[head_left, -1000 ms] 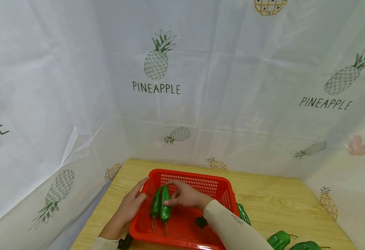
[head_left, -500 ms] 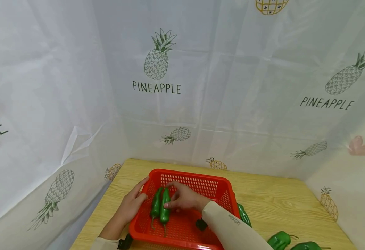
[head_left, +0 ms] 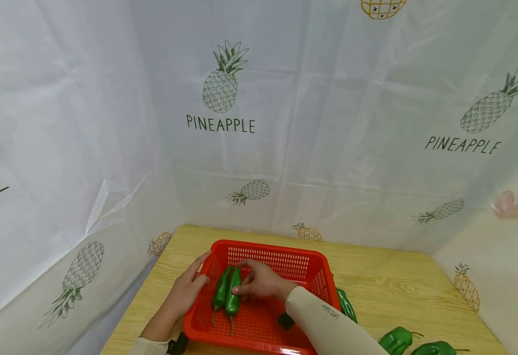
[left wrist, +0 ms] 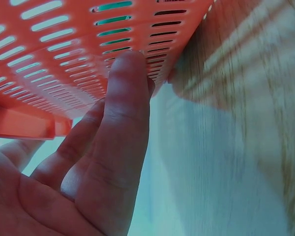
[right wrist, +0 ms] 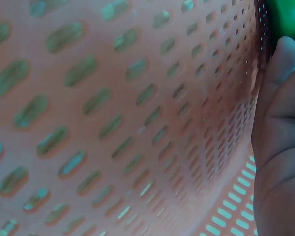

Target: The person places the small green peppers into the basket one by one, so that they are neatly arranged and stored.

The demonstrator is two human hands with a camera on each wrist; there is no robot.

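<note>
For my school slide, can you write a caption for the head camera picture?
Right hand touches a green chili pepper in a red basket, while the left hand rests on its side.

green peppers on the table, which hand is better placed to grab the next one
Likely the right hand: the loose peppers lie on its side, while the left hand rests against the red basket.

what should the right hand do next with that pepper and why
Probably let go and lift out. The right hand holds a pepper that already lies on the basket floor beside a second pepper, while the left hand steadies the basket's side. More peppers wait on the table to the right.
</note>
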